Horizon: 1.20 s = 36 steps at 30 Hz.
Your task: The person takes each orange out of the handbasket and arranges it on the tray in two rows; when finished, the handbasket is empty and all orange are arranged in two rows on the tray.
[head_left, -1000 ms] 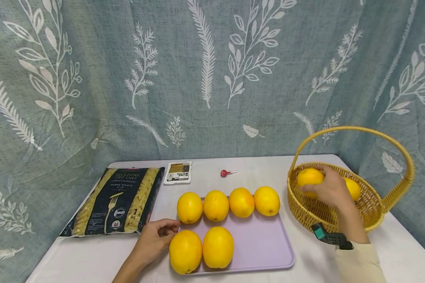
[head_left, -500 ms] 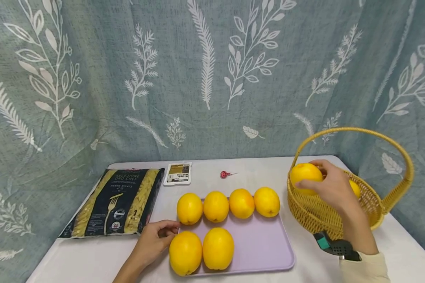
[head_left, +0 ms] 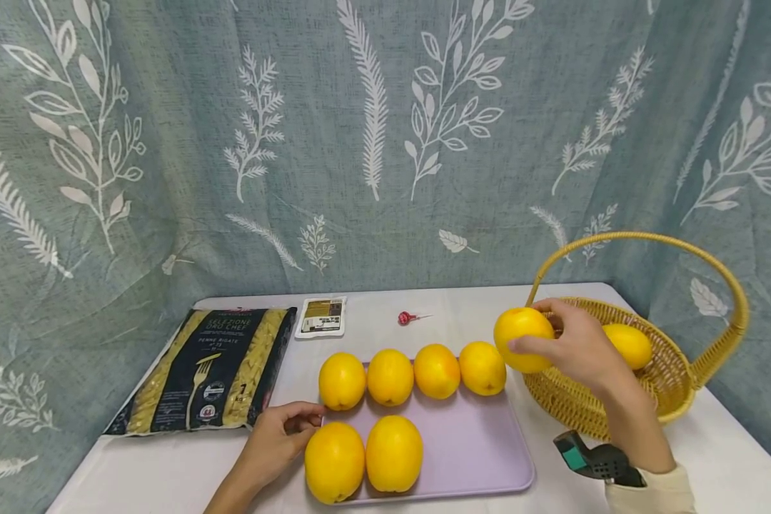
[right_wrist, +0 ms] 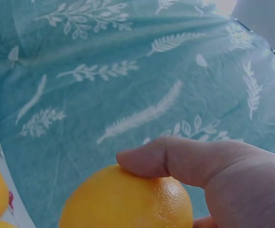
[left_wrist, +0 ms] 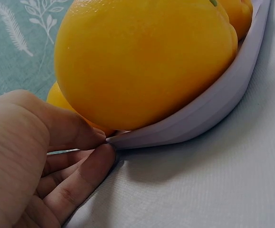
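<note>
My right hand (head_left: 581, 346) holds an orange (head_left: 517, 330) in the air between the wicker basket (head_left: 562, 403) and the tray's back right corner. In the right wrist view the thumb (right_wrist: 146, 159) lies across that orange's top. Another orange (head_left: 631, 345) stays in the basket. With thumb and finger my left hand (head_left: 276, 440) pinches the rim of the lilac tray (head_left: 472, 453) at its left side, which the left wrist view shows up close. Along the tray's back edge sit several oranges (head_left: 390, 377) in a row. Two bigger-looking oranges (head_left: 395, 454) sit at its front left.
A bag of penne pasta (head_left: 205, 371) lies on the left of the white table. Behind the tray are a small flat packet (head_left: 321, 317) and a red lollipop (head_left: 406, 318). The basket's tall handle (head_left: 649, 235) arches over it. A patterned curtain (head_left: 385, 143) encloses the back.
My right hand has lifted an orange out of the basket and carried it left toward the tray. The left hand keeps its place at the tray's rim.
</note>
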Available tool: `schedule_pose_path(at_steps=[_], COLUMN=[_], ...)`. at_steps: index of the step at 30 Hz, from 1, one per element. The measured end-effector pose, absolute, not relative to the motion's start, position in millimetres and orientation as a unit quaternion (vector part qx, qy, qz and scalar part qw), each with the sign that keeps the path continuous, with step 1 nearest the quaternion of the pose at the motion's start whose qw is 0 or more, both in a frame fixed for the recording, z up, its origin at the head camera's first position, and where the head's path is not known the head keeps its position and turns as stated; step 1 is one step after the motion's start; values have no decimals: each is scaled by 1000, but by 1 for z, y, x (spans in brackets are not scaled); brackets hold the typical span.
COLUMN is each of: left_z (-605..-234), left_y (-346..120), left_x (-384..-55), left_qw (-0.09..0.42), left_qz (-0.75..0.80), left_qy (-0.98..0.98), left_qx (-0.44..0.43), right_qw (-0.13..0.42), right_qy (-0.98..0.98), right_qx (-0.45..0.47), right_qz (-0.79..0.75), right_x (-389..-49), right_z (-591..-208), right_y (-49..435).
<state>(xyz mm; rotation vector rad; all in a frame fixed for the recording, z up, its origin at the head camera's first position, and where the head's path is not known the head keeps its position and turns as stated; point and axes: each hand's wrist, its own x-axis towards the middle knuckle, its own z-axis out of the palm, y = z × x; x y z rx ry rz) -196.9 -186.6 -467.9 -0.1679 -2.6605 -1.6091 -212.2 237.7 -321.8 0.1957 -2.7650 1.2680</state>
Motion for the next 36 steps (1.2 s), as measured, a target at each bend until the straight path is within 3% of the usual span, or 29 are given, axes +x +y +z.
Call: schedule_pose_path(at_steps=[30, 36], left_z=[-467, -466], left_y=[-185, -185], left_x=[-197, -196], left_qw=[10, 11], left_qz=[-521, -519], left_qy=[-852, -853], left_qx=[-50, -50], right_qw=[-95, -155], right_qy=[-889, -885], right_qx=[67, 66], right_qz=[443, 433], right_x=[-214, -213], right_z=[-334, -343], right_y=[191, 179])
